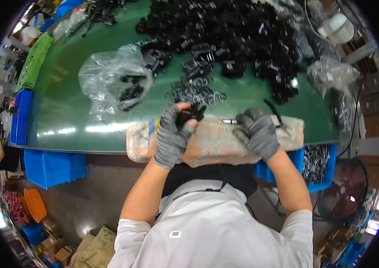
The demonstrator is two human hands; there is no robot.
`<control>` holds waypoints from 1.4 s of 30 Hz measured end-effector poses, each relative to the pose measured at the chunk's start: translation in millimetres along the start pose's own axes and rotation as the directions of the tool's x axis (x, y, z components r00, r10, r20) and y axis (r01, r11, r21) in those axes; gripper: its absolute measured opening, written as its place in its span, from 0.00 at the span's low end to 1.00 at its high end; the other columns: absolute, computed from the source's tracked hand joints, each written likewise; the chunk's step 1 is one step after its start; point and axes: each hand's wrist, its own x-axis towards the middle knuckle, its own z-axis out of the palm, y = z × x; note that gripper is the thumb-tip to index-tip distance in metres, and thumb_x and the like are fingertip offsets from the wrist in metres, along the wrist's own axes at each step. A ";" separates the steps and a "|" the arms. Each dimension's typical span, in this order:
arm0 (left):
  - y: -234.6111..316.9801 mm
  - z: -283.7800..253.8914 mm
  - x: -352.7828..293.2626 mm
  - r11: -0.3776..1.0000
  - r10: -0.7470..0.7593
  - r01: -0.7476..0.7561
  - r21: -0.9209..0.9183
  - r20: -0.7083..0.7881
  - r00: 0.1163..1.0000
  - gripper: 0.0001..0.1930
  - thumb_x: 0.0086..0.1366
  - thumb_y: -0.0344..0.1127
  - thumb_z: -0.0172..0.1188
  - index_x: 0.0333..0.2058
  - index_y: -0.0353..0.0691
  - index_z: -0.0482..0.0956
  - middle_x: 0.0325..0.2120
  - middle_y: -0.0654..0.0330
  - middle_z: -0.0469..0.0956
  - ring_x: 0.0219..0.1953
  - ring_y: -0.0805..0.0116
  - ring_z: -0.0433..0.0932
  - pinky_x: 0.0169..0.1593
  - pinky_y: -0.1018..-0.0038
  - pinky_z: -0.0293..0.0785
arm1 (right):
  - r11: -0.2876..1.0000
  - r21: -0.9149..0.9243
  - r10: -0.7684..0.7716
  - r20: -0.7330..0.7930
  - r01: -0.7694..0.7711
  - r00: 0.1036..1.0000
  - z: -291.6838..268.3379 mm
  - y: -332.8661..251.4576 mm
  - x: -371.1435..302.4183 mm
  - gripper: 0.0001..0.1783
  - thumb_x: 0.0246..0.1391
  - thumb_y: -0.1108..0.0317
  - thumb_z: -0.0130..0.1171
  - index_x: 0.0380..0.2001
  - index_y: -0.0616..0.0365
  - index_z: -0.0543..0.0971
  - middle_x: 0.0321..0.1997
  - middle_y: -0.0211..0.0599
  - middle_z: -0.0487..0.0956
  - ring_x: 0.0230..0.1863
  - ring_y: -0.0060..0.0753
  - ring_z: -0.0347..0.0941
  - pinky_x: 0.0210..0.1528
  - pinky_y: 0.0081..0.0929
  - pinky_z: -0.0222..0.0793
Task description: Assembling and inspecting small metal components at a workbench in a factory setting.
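My left hand (170, 139), in a grey glove with thumb and fingertip bare, is closed around a small black plastic part (191, 115) above the front edge of the table. To its right, my grey-gloved right hand (259, 134) is closed on a hand tool. The tool's short metal tip (230, 121) points toward the left hand, apart from the black part. Black handle-like arms (271, 107) show beyond the right hand; whether they belong to that tool I cannot tell. Under both hands lies a worn, patterned cloth pad (216, 142). A loose heap of small ring-shaped pieces (196, 91) lies just beyond the left hand.
A large pile of black parts (225, 31) covers the far part of the green table (64, 109). A clear plastic bag (104, 73) with black pieces lies left. Blue bins (55, 169) hang below the edge; the right one holds metal pieces (316, 163). A fan (343, 190) stands right.
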 end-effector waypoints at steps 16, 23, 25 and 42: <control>29.2 9.3 -33.0 0.984 -0.075 0.071 -0.162 -0.015 0.997 0.22 0.62 0.29 0.62 0.55 0.37 0.70 0.46 0.56 0.73 0.48 0.67 0.72 0.54 0.71 0.70 | 0.939 0.332 0.114 -0.070 -0.084 0.991 -47.6 -31.7 33.2 0.20 0.51 0.74 0.60 0.50 0.57 0.76 0.46 0.42 0.78 0.44 0.42 0.75 0.48 0.35 0.71; 33.6 -3.2 -19.4 0.996 -0.071 0.070 -0.055 -0.012 0.997 0.24 0.60 0.25 0.62 0.56 0.37 0.70 0.42 0.60 0.75 0.43 0.71 0.73 0.50 0.74 0.72 | 0.577 0.813 0.195 -0.225 0.074 0.955 -27.6 -64.9 72.1 0.21 0.53 0.82 0.58 0.51 0.57 0.73 0.45 0.36 0.77 0.45 0.29 0.76 0.52 0.27 0.71; 42.9 -3.2 -19.0 0.988 -0.127 0.126 -0.087 -0.013 0.992 0.23 0.58 0.26 0.62 0.53 0.37 0.71 0.42 0.54 0.73 0.46 0.61 0.73 0.54 0.69 0.69 | 0.679 0.732 0.138 -0.199 0.054 0.970 -22.2 -64.9 70.6 0.19 0.53 0.82 0.58 0.49 0.57 0.74 0.43 0.36 0.78 0.44 0.30 0.76 0.50 0.28 0.71; 38.0 -19.2 -26.6 0.867 -0.175 0.178 -0.465 0.050 0.983 0.21 0.63 0.45 0.65 0.47 0.37 0.73 0.28 0.61 0.76 0.28 0.77 0.76 0.30 0.79 0.73 | 0.928 -0.207 0.357 0.249 -0.310 0.900 -89.7 31.3 18.2 0.43 0.34 0.52 0.76 0.55 0.59 0.75 0.55 0.49 0.75 0.56 0.55 0.70 0.59 0.43 0.68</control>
